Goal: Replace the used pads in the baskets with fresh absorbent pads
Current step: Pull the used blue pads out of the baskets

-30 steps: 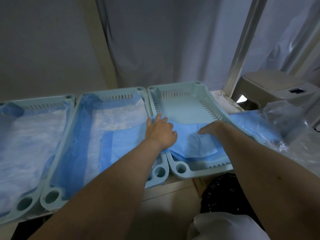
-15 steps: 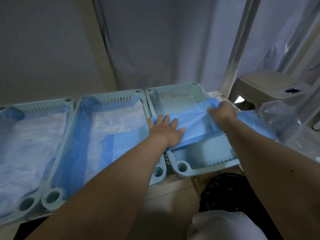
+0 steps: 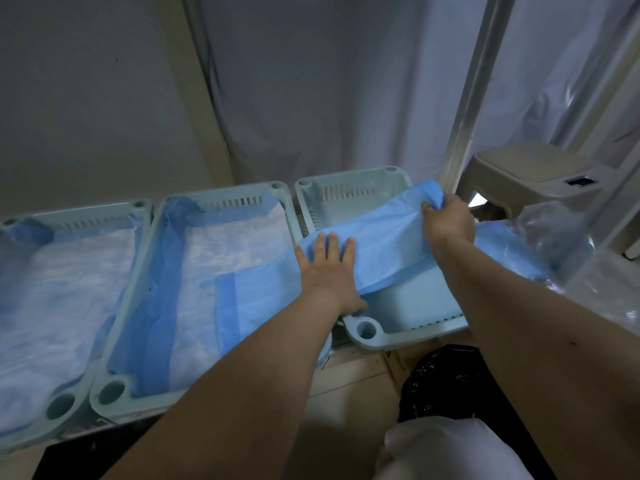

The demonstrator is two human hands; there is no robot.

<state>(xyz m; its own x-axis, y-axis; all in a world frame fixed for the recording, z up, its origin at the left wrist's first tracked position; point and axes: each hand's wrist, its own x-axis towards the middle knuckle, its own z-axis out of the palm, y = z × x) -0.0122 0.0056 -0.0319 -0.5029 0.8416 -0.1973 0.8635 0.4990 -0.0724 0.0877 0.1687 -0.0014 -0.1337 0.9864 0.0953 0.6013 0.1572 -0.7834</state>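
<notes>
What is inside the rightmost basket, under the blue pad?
Below the lifted blue pad, the rightmost basket shows a bare floor near its front. The left hand presses the pad, the right hand grips it. The covered middle is hidden.

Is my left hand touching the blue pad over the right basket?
Touching. The head view shows the left hand lying flat on the blue pad, fingers straight, palm pressed on its surface.

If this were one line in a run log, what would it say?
step: spreading fresh blue pad | left hand: pressing pad flat | right hand: gripping pad's far edge | target: right basket
</notes>
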